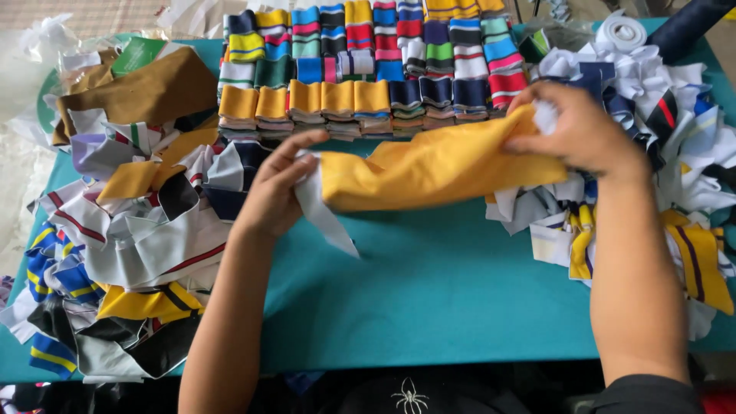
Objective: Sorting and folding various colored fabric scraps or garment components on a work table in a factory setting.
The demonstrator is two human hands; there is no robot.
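A long yellow knit fabric strip point(437, 165) with a white end stretches between my two hands above the teal table cover point(429, 299). My left hand point(276, 188) grips its left end, where the white part hangs down. My right hand point(579, 130) is closed on its right end, over the right-hand heap. Behind the strip stand rows of folded striped and yellow pieces point(360, 69), stacked neatly.
A loose heap of mixed white, blue, yellow and black strips point(130, 253) lies at the left. Another heap point(675, 176) lies at the right. A brown cloth point(146, 92) sits at the back left, a white tape roll point(621, 32) at the back right.
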